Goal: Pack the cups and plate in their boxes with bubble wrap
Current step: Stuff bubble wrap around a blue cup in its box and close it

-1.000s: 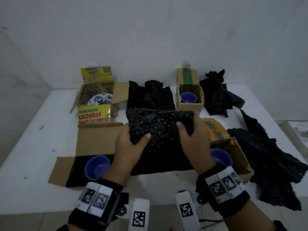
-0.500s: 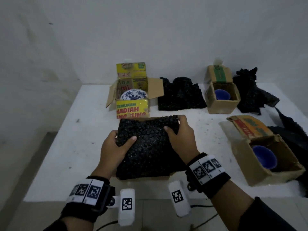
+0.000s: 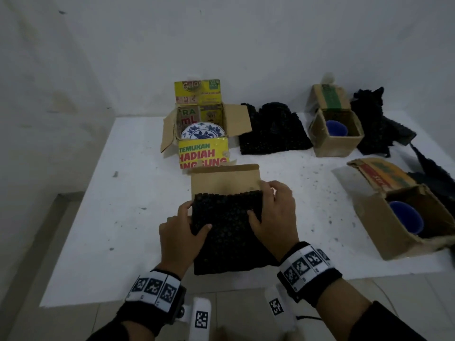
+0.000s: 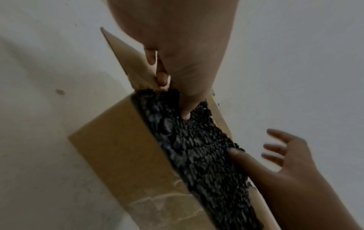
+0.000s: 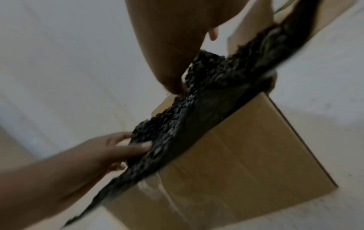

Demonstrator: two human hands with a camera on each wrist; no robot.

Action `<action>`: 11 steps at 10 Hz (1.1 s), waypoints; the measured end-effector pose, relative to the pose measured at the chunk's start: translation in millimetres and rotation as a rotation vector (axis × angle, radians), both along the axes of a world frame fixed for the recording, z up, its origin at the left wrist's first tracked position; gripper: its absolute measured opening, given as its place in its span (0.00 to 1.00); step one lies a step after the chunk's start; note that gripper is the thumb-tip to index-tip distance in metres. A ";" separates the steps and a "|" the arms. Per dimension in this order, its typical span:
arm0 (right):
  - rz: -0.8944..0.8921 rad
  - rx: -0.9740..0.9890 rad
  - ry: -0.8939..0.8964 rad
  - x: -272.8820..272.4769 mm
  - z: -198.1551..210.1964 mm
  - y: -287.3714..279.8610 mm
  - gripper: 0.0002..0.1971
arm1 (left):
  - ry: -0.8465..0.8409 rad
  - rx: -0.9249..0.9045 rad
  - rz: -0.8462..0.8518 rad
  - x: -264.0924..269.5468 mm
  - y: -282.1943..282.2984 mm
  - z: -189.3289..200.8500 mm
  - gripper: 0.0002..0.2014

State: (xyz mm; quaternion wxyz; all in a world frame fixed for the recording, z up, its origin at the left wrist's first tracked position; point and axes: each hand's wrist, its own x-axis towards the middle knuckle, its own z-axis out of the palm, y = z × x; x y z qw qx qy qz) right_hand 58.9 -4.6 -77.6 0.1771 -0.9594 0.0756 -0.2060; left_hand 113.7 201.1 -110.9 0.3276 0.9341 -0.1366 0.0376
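A sheet of black bubble wrap (image 3: pixel 229 232) lies over the open top of a brown cardboard box (image 4: pixel 118 147) at the table's front; what is inside is hidden. The box's back flap (image 3: pixel 225 179) stands up behind the wrap. My left hand (image 3: pixel 194 217) pinches the wrap's left edge, thumb on top and fingers below. My right hand (image 3: pixel 266 203) presses its thumb on the wrap near the right far corner, with its fingers spread past the edge in the left wrist view. A blue-and-white plate (image 3: pixel 203 131) sits in the yellow box (image 3: pixel 203 153).
Two more cardboard boxes each hold a blue cup: one at the back right (image 3: pixel 336 127), one at the right edge (image 3: pixel 406 216). Black bubble wrap piles lie at the back centre (image 3: pixel 273 129) and far right (image 3: pixel 379 124). The white table (image 3: pixel 123 193) is bare on the left.
The bubble wrap has come down and toward me onto the box, so the back flap now shows behind it. My right fingers have loosened off the wrap. The view has shifted left.
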 end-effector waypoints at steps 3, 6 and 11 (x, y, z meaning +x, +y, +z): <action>0.387 -0.136 0.445 -13.8 -31.7 21.7 0.34 | 0.187 -0.350 -0.108 -3.5 7.9 4.1 0.39; 0.385 -0.089 0.492 -11.0 -35.6 31.1 0.45 | 0.635 -0.841 -0.109 -29.8 9.3 10.3 0.41; 0.333 0.095 0.340 -14.8 -40.9 32.4 0.43 | 0.784 -0.877 -0.025 -33.7 7.3 8.3 0.24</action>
